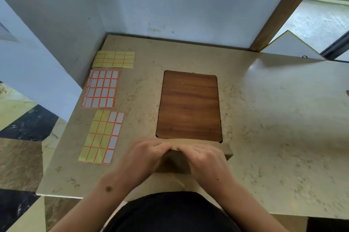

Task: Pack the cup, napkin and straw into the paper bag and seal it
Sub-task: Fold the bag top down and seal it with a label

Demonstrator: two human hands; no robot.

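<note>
A brown paper bag (227, 151) stands near the front edge of the table, its top folded flat. My left hand (145, 158) and my right hand (206, 162) both press down on the folded top edge, fingertips meeting at the middle. The hands cover most of the bag; only its right end and a strip of its front face show. No cup, napkin or straw is visible.
A dark wooden board (188, 105) lies just behind the bag. Three sheets of sticker labels lie at the left: yellow (114, 59), white with red borders (102, 89), and yellow-white (103, 136). The beige table (283, 118) meets a wall behind.
</note>
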